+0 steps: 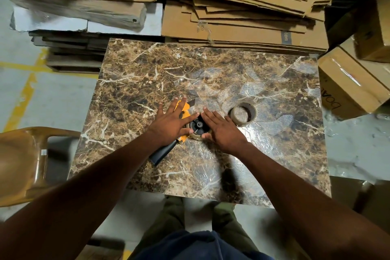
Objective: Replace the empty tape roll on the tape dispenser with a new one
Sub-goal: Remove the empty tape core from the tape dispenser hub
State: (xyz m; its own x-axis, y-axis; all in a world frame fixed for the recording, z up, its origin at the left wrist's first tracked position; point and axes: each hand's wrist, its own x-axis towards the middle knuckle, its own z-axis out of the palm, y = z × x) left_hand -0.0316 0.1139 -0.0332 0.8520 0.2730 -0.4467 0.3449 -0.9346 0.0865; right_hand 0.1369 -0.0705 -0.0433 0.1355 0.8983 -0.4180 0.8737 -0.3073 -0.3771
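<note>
Now both palms flat, fingers spread: left hand (pixel 171 121) pins dispenser (pixel 184 112) mid-table, right hand (pixel 221 127) on its roll (pixel 198 134). Spare roll (pixel 242 113) just right. Uneven push could jam the roll, skid dispenser.

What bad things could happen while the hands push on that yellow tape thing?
The tape dispenser lies flat under the left hand, and its cutting end sits close to those fingertips, so a slip might nick a finger. The right hand presses at the roll on the hub; it might go on crooked. The other tape roll stands close by and could get knocked away.
</note>
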